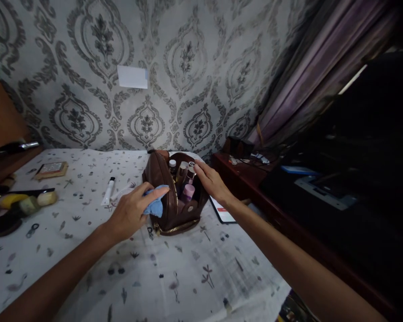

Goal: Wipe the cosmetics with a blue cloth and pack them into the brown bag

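A brown toiletry bag [161, 179] stands unzipped on the printed cloth [134, 281]. Upright inside it are several small bottles, among them one with a pink cap [188, 192] and one with a white cap [172, 164]. My left hand [129, 212], at the bag's left side, is closed on a folded blue cloth [155, 201]. My right hand [212, 181] reaches over the bag's right rim with fingers stretched out. Its fingertips are beside a round bottle top [191, 164]; whether they touch it I cannot tell.
Left of the bag lie a white tube with a black cap [109, 191] and a small palette [51, 170]. Several cosmetics, including a yellow item [11, 201], are at the far left. A phone or tablet [223, 212] lies partly under my right arm. Beyond is a dark red furniture edge [242, 183].
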{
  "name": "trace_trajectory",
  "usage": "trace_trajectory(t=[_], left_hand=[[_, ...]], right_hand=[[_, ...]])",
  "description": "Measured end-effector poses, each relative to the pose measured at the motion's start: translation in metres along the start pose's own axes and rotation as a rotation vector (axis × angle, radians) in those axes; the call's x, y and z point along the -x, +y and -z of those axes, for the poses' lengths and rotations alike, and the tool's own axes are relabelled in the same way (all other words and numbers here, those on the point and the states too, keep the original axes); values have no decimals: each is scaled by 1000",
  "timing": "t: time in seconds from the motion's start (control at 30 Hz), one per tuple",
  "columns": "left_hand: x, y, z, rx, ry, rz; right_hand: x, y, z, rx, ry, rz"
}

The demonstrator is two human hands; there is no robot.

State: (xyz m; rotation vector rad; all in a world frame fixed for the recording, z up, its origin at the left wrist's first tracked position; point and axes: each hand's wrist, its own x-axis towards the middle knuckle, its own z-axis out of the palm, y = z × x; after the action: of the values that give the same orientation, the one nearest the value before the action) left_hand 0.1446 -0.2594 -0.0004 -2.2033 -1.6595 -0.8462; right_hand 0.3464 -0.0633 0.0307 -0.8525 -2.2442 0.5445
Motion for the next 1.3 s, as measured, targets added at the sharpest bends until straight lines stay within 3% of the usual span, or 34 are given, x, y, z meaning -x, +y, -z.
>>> trace_trajectory(t=[0.1, 0.2, 0.37, 0.47, 0.83, 1.03, 1.17, 1.3], left_hand=[[2, -1, 7, -20, -12, -11], [5, 0, 12, -28, -31, -9], [9, 3, 13, 39, -18, 48], [8, 5, 14, 105, -42, 71], [5, 9, 2, 206, 1, 112], [33, -5, -8, 85, -95, 111], [62, -21, -3, -89, -231, 318], [77, -39, 6, -264, -210, 515]], right_hand=[[14, -10, -3, 34, 98, 42], [44, -33, -11, 55, 236, 206], [100, -79, -43, 51, 75, 369], [117, -91, -62, 77, 71, 383], [135, -76, -87, 41, 129, 425], [141, -73, -92, 115, 185, 481], [145, -76, -98, 146, 166, 543], [149, -82, -112, 89, 17, 656]])
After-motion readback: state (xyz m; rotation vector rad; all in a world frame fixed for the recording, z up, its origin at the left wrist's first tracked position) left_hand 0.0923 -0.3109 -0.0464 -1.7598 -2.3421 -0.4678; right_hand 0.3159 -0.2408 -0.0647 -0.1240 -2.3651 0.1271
